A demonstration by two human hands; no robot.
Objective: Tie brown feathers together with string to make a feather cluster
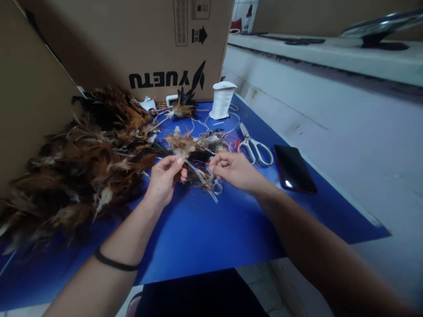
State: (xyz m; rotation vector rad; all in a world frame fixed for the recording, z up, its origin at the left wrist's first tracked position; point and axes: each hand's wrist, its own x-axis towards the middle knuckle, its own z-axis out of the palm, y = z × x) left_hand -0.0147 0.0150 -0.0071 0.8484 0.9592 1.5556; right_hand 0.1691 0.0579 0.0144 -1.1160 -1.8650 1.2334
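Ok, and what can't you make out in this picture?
In the head view:
Feather pile: cut off by left edge, partly blurred.
Red thread: part inside the right hand, hidden by its grip.
Cardboard box: fine print too small, upper part cut off by frame.

Head-worn view from close above, forward and down toward left hand (164, 176), right hand (235, 169)

You have room to move over the near part of the tabletop (205, 237). On your left a feather heap (92, 163) blocks the way; on your right lie scissors (247, 139) and a phone (294, 169); straight ahead, a white spool (222, 101) and a cardboard box (145, 42) stand up.
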